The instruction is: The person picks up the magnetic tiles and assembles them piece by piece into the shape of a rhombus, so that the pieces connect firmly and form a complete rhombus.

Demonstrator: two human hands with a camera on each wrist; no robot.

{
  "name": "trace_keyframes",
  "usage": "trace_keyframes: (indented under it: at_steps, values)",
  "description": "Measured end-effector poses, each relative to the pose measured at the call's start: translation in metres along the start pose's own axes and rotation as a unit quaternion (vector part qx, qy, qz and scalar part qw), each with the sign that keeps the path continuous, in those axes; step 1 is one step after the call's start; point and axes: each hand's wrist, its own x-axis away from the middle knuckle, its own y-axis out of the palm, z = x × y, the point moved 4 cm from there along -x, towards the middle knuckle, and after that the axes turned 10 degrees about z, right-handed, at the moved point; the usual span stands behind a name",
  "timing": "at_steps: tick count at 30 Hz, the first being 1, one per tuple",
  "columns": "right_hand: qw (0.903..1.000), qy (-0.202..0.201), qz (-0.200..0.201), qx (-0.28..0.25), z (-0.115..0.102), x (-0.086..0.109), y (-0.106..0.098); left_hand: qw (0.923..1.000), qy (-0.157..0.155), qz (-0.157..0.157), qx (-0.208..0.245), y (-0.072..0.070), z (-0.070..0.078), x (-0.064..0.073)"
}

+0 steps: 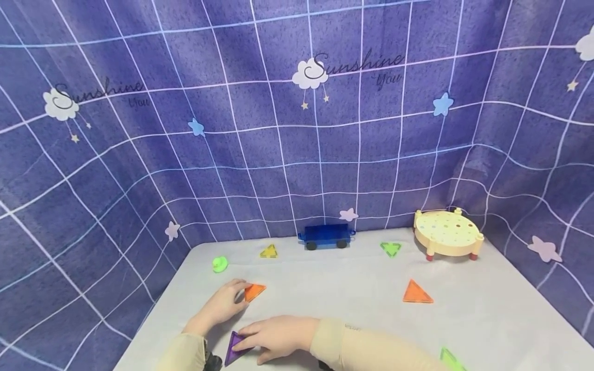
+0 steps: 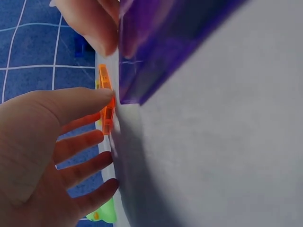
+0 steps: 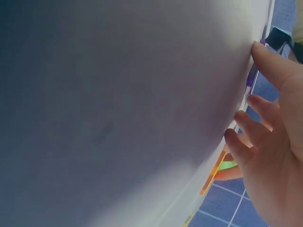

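Observation:
In the head view my left hand (image 1: 224,305) is at the left of the table, with thumb and index finger at the edges of an orange triangular tile (image 1: 255,292). The left wrist view has the thumb against that orange tile (image 2: 107,106), other fingers spread below. Nearer the front, my right hand (image 1: 278,337) reaches leftward, its extended fingers resting on a purple triangular tile (image 1: 232,346). Part of the purple tile lies hidden under those fingers. Close to the left wrist camera, the purple tile (image 2: 137,71) looms large.
Further back stand a green duck (image 1: 220,264), a yellow triangle (image 1: 269,251), a blue wheeled wagon (image 1: 327,236), a green triangle (image 1: 391,249) and a cream dotted toy table (image 1: 447,234). At right lie another orange triangle (image 1: 416,292) and a green tile (image 1: 451,359). A blue curtain (image 1: 297,129) surrounds the table.

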Motion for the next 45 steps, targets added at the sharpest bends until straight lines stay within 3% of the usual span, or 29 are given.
trace_keyframes:
  at_steps: [6, 15, 28, 38, 45]
  values:
    - [0.9998, -0.002, -0.014, 0.015, -0.008, -0.005, 0.005, 0.9997, 0.02, -0.014, 0.006, 0.006, 0.0, 0.002]
    - [0.9995, -0.013, -0.005, 0.029, -0.006, 0.004, -0.004, 0.9998, 0.014, -0.014, -0.001, 0.007, -0.002, -0.002]
    - [0.9966, 0.071, 0.038, 0.02, 0.029, 0.063, -0.023, 0.9994, 0.035, -0.004, -0.004, 0.008, 0.009, -0.012]
    - [0.9871, 0.148, 0.056, -0.021, 0.047, 0.11, -0.028, 0.998, 0.061, -0.016, 0.005, 0.02, 0.029, -0.017]
    - [0.9783, 0.193, 0.067, -0.034, 0.063, 0.142, -0.034, 0.998, 0.054, -0.024, 0.022, 0.029, 0.045, -0.026]
